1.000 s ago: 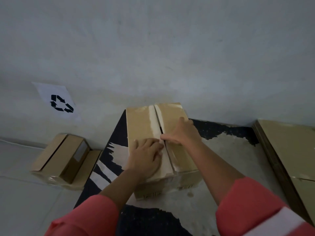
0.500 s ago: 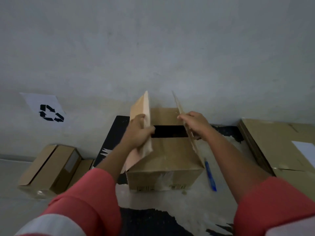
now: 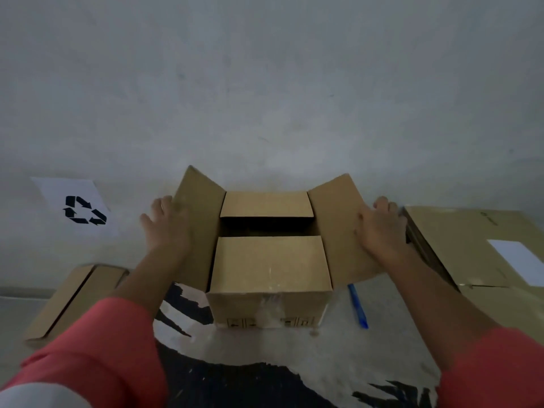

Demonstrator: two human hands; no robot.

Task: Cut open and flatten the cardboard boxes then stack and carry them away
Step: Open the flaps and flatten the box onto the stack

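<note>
A brown cardboard box [image 3: 269,304] stands upright on a black and white table top, against a pale wall. Its two long top flaps are folded out to the sides. My left hand [image 3: 166,223] presses flat on the left flap [image 3: 200,219]. My right hand [image 3: 382,228] presses flat on the right flap [image 3: 338,225]. The two short inner flaps lie over the opening, with a dark gap between them. A blue cutter [image 3: 357,306] lies on the table just right of the box.
Flattened cardboard [image 3: 471,245] with a white label lies at the right. Another brown box [image 3: 73,301] sits lower at the left, on the floor. A recycling sign [image 3: 79,207] hangs on the wall at the left.
The box was shut with both hands on its taped seam. My hands then lifted the two long flaps and have now pushed them fully outwards. The blue cutter came into view.
</note>
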